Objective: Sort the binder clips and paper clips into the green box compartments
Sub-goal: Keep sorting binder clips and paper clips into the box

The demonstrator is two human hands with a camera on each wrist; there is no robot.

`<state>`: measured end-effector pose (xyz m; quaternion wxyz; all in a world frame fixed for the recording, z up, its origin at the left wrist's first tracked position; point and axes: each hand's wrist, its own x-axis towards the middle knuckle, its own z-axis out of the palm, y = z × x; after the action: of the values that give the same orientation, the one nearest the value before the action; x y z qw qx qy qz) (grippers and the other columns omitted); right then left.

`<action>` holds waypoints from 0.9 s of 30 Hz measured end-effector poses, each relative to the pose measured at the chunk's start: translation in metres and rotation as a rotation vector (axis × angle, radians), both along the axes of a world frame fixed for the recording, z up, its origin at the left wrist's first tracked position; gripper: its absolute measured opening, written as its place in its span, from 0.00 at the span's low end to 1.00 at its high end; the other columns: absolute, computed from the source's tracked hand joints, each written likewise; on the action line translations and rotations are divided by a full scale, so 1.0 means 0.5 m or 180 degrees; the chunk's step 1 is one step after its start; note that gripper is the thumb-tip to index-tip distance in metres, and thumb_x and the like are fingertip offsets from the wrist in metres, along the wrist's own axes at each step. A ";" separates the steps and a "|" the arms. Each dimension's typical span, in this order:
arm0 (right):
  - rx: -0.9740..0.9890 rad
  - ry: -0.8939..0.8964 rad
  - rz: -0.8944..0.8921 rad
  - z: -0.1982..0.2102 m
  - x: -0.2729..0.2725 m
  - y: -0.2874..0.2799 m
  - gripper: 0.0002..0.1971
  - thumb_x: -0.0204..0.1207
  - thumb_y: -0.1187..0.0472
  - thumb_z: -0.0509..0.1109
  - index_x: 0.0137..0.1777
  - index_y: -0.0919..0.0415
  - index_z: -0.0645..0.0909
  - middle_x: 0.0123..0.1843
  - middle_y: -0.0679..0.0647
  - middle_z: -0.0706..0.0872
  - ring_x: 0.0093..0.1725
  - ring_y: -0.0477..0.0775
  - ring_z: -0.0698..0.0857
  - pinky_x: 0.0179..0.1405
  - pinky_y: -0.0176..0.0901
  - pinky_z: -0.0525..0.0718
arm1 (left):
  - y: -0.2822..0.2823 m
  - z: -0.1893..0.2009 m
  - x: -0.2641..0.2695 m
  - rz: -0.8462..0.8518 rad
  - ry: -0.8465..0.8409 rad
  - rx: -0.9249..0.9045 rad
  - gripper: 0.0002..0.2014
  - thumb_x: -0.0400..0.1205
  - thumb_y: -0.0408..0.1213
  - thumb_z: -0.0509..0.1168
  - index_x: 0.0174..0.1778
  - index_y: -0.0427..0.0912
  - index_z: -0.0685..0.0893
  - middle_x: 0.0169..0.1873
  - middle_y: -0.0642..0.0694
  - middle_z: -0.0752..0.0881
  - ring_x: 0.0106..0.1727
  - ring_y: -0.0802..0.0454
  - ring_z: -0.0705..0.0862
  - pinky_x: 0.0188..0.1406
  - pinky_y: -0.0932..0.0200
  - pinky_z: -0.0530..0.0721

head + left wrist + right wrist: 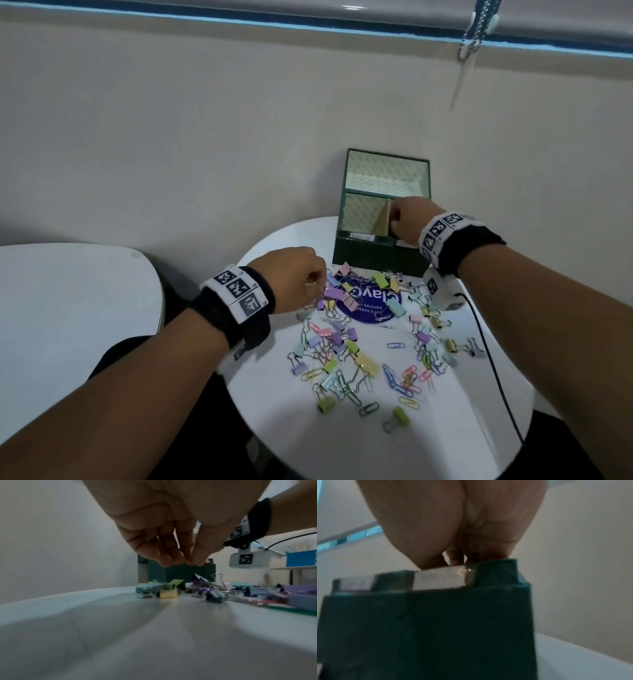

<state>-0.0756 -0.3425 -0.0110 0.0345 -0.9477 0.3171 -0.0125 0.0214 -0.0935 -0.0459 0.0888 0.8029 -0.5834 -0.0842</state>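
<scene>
The green box [376, 255] stands at the back of the round white table [342, 442], with cream-lined compartments. My right hand [394, 222] hangs over its front right compartment, fingers bunched and pointing down; in the right wrist view the right hand [453, 559] has its tips at the rim of the box [436, 628], and anything between them is hidden. My left hand [317, 281] hovers over the left edge of the scattered clips [342, 342]. The left hand [190, 562] has fingertips and thumb pressed together above the binder clips [168, 593], with nothing showing between them.
Pastel binder clips and paper clips lie spread across the table, some on a round blue sticker [368, 303]. A black cable [486, 346] runs along the table's right side. Another white table [68, 294] stands to the left. A wall rises right behind the box.
</scene>
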 end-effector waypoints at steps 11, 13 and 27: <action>-0.0202 -0.0440 0.0758 0.011 -0.103 0.086 0.03 0.82 0.60 0.69 0.48 0.52 0.83 0.51 0.48 0.83 0.47 0.49 0.84 0.53 0.44 0.86 | 0.014 -0.015 -0.024 -0.0238 0.0043 0.0526 0.08 0.75 0.54 0.75 0.48 0.60 0.90 0.44 0.64 0.80 0.48 0.62 0.80 0.49 0.58 0.84; 0.0075 0.0043 0.1287 -0.007 -0.154 0.141 0.06 0.83 0.59 0.67 0.44 0.50 0.83 0.45 0.44 0.84 0.42 0.44 0.83 0.50 0.42 0.88 | 0.011 -0.015 -0.022 -0.0349 0.0055 0.0551 0.06 0.77 0.51 0.74 0.47 0.58 0.91 0.44 0.62 0.82 0.47 0.60 0.82 0.48 0.58 0.84; 0.0662 0.1122 0.1154 -0.079 -0.227 0.217 0.04 0.74 0.61 0.69 0.39 0.53 0.78 0.39 0.50 0.90 0.32 0.46 0.89 0.32 0.39 0.88 | 0.015 -0.001 -0.030 -0.0232 0.0340 0.0014 0.06 0.80 0.36 0.63 0.43 0.54 0.78 0.40 0.56 0.86 0.39 0.55 0.82 0.39 0.59 0.82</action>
<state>-0.1893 -0.2338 -0.0507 0.0777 -0.9679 0.1431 0.1916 0.0063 -0.0860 -0.0462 0.1149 0.7757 -0.6065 -0.1314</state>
